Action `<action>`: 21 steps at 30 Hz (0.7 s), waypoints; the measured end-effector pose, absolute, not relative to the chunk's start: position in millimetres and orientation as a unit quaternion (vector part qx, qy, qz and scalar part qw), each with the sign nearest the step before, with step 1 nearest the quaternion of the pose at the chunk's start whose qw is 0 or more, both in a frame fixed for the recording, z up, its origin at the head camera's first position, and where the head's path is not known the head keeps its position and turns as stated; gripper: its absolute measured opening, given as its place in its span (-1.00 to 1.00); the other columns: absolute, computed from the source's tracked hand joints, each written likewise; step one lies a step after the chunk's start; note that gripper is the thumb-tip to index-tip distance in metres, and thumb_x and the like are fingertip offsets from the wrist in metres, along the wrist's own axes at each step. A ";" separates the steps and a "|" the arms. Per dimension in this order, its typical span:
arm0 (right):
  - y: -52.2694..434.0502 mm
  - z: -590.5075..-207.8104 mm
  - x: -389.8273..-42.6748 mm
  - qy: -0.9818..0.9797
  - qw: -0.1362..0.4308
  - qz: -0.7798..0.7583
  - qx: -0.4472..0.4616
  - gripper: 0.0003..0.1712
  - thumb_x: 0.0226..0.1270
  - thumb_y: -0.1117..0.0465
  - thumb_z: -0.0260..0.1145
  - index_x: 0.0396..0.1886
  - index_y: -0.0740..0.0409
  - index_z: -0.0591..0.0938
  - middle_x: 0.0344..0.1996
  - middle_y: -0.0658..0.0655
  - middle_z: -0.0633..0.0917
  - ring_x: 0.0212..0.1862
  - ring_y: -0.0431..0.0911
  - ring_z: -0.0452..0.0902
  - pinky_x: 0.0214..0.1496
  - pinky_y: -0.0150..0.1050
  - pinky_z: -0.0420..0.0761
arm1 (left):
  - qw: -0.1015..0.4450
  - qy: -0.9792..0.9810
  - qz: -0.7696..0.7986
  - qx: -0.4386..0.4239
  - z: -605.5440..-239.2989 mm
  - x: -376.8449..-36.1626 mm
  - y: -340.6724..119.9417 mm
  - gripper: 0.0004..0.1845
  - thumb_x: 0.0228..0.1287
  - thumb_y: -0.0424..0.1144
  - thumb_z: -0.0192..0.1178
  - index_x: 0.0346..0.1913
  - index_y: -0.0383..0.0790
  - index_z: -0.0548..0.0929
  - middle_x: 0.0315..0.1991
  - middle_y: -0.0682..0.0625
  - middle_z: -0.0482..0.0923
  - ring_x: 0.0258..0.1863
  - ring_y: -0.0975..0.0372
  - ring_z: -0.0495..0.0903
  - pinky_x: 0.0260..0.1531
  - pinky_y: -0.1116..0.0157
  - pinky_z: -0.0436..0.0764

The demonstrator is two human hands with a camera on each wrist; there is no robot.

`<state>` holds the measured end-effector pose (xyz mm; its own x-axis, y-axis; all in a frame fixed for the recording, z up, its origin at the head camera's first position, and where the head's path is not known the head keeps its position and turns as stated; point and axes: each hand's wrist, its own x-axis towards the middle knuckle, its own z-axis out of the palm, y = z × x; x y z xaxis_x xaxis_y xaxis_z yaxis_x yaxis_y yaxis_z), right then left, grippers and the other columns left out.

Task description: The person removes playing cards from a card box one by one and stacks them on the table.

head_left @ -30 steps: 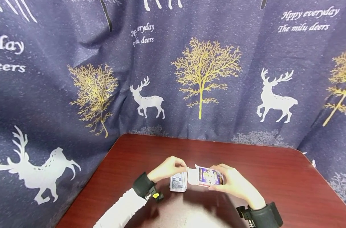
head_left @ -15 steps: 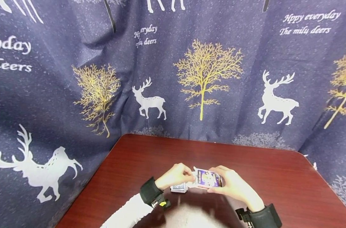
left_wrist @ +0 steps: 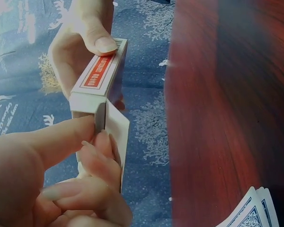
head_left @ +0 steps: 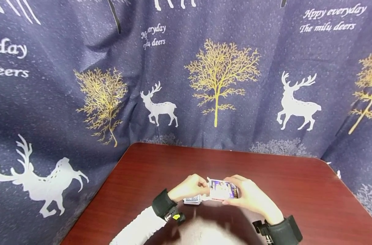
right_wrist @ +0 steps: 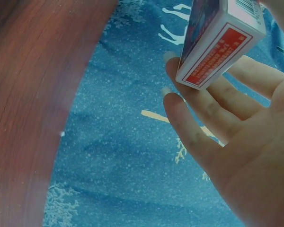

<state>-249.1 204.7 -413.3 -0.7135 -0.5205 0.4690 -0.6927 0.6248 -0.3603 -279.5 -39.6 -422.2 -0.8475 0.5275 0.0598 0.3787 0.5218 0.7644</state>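
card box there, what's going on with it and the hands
A person holds a playing-card box just above a dark red table. The right hand grips the box's body, thumb on its upper end in the left wrist view. The left hand pinches the box's open flap at the near end. A stack of blue-backed cards lies on the table beside the left hand. A deer-print cloth hangs behind.

Curtain [head_left: 235, 102] behind the counter's far edge: white script "Hppy everyday / The milu deers" at upper right; the same line, partly folded away, at upper centre; "…day / …eers" cut off at the left. Card box [right_wrist: 221, 40]: red label and barcode, print too small to read.
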 end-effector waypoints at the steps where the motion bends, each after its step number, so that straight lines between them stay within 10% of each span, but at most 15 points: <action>1: 204.6 -413.2 -249.3 -0.887 0.163 0.264 0.342 -0.33 -0.18 -0.15 0.58 -0.04 0.02 0.64 -0.21 -0.15 0.63 -0.21 -0.36 0.49 -0.18 -0.36 0.53 | 0.094 0.866 0.416 0.259 -422.2 -279.9 -40.2 -0.88 0.07 -0.30 0.24 -0.55 -0.20 0.71 -0.67 0.23 0.45 -0.68 0.46 0.32 -0.65 0.49 0.24; 21: 203.1 -414.6 -250.8 -0.883 0.154 0.272 0.351 -0.35 -0.16 -0.13 0.57 -0.04 0.02 0.64 -0.23 -0.15 0.63 -0.24 -0.37 0.47 -0.21 -0.39 0.52 | 0.167 0.800 0.532 0.222 -427.3 -281.9 -70.1 -0.84 0.21 -0.35 0.20 -0.30 -0.43 0.69 -0.60 0.16 0.37 -0.57 0.35 0.29 -0.52 0.42 0.29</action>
<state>-250.8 203.1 -414.6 -0.7061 -0.5367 0.4619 -0.7036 0.6056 -0.3719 -281.9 -70.1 -427.3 -0.8454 0.5333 -0.0313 0.1777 0.3359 0.9250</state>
